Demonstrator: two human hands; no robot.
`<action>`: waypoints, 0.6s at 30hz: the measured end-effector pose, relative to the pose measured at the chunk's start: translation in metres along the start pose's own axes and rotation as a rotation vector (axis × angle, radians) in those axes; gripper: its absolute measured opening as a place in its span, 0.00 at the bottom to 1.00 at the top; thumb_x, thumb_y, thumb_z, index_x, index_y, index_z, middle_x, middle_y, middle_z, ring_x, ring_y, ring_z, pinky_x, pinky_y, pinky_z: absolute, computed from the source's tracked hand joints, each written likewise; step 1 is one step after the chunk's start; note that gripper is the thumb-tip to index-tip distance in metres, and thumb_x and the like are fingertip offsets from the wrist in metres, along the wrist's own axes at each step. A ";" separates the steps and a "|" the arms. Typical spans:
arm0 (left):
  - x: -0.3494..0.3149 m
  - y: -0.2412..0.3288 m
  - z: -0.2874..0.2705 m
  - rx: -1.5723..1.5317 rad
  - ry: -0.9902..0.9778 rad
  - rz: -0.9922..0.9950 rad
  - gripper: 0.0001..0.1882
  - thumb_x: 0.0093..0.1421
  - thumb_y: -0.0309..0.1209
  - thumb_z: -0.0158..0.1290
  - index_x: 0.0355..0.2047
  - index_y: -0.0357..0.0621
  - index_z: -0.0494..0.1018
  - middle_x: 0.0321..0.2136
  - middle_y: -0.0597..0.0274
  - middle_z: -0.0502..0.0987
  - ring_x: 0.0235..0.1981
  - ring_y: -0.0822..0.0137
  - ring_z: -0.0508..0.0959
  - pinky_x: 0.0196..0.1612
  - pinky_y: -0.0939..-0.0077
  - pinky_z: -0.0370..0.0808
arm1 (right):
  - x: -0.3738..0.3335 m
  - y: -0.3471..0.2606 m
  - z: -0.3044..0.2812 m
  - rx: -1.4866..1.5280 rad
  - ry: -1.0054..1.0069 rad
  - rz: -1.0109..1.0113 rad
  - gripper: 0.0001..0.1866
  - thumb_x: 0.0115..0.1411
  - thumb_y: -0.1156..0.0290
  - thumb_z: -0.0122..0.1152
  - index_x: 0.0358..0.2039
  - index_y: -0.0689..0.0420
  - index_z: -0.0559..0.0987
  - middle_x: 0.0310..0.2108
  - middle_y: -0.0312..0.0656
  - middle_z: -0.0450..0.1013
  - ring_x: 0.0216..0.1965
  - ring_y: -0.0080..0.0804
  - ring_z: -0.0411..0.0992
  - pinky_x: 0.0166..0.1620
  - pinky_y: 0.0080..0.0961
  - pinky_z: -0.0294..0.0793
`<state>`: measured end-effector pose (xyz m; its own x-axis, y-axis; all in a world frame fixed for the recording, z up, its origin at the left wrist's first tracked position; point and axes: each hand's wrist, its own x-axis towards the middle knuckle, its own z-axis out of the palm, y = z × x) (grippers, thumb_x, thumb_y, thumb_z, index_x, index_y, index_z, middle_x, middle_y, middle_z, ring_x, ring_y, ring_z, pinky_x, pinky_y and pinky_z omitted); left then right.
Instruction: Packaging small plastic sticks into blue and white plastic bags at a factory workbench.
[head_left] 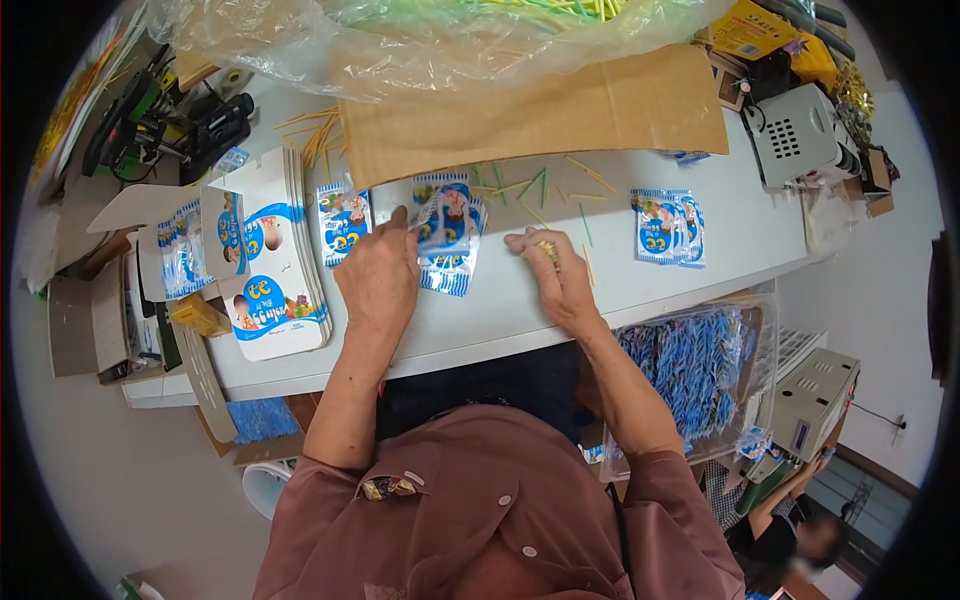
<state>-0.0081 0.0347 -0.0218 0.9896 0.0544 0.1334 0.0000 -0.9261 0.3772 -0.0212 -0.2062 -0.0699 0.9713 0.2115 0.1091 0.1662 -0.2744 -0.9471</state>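
Note:
Over the middle of the white table, my left hand (378, 275) pinches a small blue-and-white packet (443, 222) by its left edge. That packet looks slightly blurred and hangs above several similar packets (447, 278) lying in a loose pile. To the right, my right hand (556, 280) is closed around a bunch of short thin yellow sticks (548, 252), whose ends show between the fingers. Loose yellow and green sticks (538, 188) are scattered on the table beyond my hands. Another packet pile (345, 222) lies just left of my left hand, and fanned packets (668, 228) lie farther right.
Flat printed cartons (275, 300) are stacked at left, beside an opened carton of packets (185, 250). A cardboard box (540, 115) with a plastic bag of sticks stands at the back. A clear bin (690, 370) of blue packets sits below the right edge. Someone works at lower right.

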 end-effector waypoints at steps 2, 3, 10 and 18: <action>-0.001 -0.004 -0.006 -0.083 0.205 0.044 0.09 0.60 0.30 0.56 0.39 0.43 0.82 0.28 0.51 0.81 0.28 0.54 0.81 0.30 0.63 0.76 | 0.004 0.001 -0.002 0.206 0.078 0.094 0.08 0.71 0.69 0.46 0.44 0.61 0.69 0.41 0.47 0.77 0.50 0.39 0.75 0.59 0.36 0.68; -0.002 -0.006 -0.007 -0.080 0.205 0.044 0.09 0.60 0.30 0.56 0.39 0.43 0.82 0.28 0.51 0.81 0.28 0.54 0.81 0.30 0.63 0.76 | 0.006 0.001 -0.004 0.411 0.155 0.188 0.09 0.71 0.69 0.46 0.44 0.61 0.69 0.41 0.47 0.76 0.50 0.41 0.75 0.60 0.38 0.68; -0.013 -0.013 -0.004 -1.077 -0.048 -0.313 0.09 0.59 0.29 0.62 0.32 0.33 0.82 0.25 0.64 0.81 0.27 0.80 0.74 0.29 0.81 0.70 | 0.016 -0.002 -0.017 1.082 0.323 0.201 0.08 0.71 0.68 0.47 0.44 0.58 0.71 0.40 0.46 0.77 0.50 0.45 0.75 0.61 0.43 0.68; -0.023 0.014 0.005 -1.070 -0.529 -0.094 0.18 0.60 0.32 0.61 0.17 0.32 0.76 0.13 0.70 0.71 0.18 0.83 0.63 0.18 0.78 0.61 | 0.041 -0.072 -0.022 1.064 0.191 -0.024 0.08 0.71 0.66 0.47 0.43 0.55 0.71 0.40 0.45 0.77 0.50 0.45 0.75 0.63 0.46 0.65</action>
<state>-0.0304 0.0181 -0.0243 0.9286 -0.2876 -0.2344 0.2036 -0.1332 0.9700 0.0107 -0.1984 0.0091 0.9956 0.0310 0.0888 0.0415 0.7030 -0.7100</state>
